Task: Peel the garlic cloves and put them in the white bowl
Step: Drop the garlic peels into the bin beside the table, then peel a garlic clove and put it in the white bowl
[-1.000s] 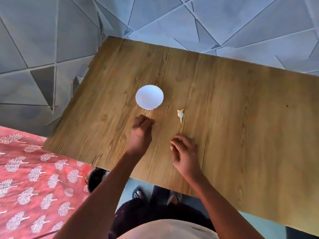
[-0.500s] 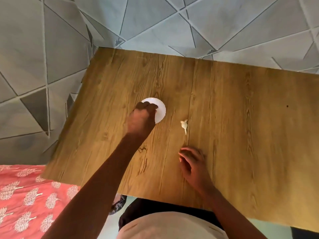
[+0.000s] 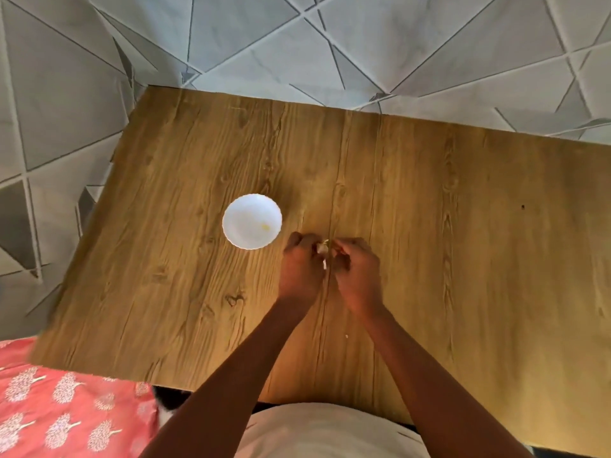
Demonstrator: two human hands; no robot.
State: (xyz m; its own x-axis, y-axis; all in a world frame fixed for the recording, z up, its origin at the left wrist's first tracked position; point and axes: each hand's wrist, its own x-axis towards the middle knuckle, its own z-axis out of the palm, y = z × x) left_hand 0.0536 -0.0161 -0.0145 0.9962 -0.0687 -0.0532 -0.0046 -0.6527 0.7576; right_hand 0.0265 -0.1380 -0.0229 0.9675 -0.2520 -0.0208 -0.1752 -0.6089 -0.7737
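Observation:
A small white bowl (image 3: 252,221) with a scalloped rim stands on the wooden table (image 3: 429,226), and a pale yellowish bit lies inside it. Just right of the bowl, my left hand (image 3: 302,269) and my right hand (image 3: 355,272) meet over the table. Between their fingertips they pinch a garlic clove (image 3: 322,248) with whitish skin. A thin strip of skin (image 3: 325,264) hangs down from the clove. Most of the clove is hidden by my fingers.
A tiny white fleck (image 3: 346,336) lies on the table near my right forearm. A red patterned cloth (image 3: 66,408) lies at the lower left beyond the table's edge. Grey tiled floor surrounds the table.
My left hand has come back from over the bowl. The clove that lay on the table is now held between both hands, which have come together right of the bowl.

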